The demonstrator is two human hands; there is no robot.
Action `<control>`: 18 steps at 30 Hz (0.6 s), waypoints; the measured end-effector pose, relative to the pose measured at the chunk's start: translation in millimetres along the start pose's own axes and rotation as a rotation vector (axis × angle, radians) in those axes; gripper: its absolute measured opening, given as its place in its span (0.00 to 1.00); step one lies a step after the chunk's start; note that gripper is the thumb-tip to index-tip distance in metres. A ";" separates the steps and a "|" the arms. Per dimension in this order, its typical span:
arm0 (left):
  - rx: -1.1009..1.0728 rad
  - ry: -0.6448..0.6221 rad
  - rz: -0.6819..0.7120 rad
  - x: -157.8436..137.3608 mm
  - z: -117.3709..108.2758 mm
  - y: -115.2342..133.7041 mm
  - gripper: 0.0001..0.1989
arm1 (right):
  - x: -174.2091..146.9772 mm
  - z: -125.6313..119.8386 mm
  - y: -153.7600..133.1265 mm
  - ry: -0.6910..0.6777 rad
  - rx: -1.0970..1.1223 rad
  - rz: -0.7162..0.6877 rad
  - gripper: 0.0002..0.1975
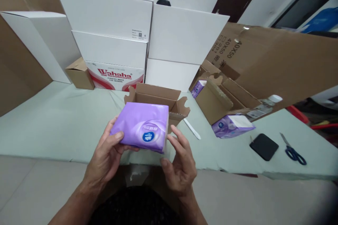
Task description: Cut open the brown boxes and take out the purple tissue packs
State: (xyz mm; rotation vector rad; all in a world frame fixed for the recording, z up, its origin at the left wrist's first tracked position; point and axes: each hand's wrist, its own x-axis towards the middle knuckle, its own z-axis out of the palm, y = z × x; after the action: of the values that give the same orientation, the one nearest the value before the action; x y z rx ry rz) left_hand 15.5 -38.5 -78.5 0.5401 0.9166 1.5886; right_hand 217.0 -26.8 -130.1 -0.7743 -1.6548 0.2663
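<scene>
My left hand (107,151) grips a purple tissue pack (136,121) by its left end, thumb on top and fingers beneath. The pack is held up over the table's front edge, its blue round logo facing me. Beside the pack's right end is my right hand (181,161), fingers apart and curved; it holds nothing. Just behind the pack stands an open brown cardboard box (158,93) with its flaps up, partly hidden by the pack. The part of the box that shows inside is bare cardboard.
White cartons (111,47) stand along the back, one marked Wahaha. To the right are another open brown box (213,102), a second tissue pack (232,126), a clear bottle (264,107), a black square pad (264,146), scissors (293,153) and a white strip (192,129).
</scene>
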 end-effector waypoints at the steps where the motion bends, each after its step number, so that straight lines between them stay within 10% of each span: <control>1: -0.022 0.039 0.009 0.0 -2.6 3.1 0.25 | -0.1 -5.8 7.2 0.035 -0.045 0.025 0.25; 5: -0.081 0.149 0.089 2.5 -14.4 17.3 0.19 | 7.8 -29.5 56.4 0.134 -0.242 0.252 0.15; 9: -0.078 0.185 0.137 7.0 -25.8 26.6 0.17 | 17.8 -39.5 104.0 0.018 -0.202 0.438 0.27; 18: -0.015 0.236 0.155 9.3 -41.9 35.1 0.20 | 43.9 -33.7 110.0 -0.218 -0.048 0.336 0.32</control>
State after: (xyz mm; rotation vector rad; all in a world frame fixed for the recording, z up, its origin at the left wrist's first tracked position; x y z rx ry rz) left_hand -39.8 -41.7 -76.4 0.4268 1.0586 1.8259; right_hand 283.9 74.8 -149.8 -1.0918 -1.7328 0.5660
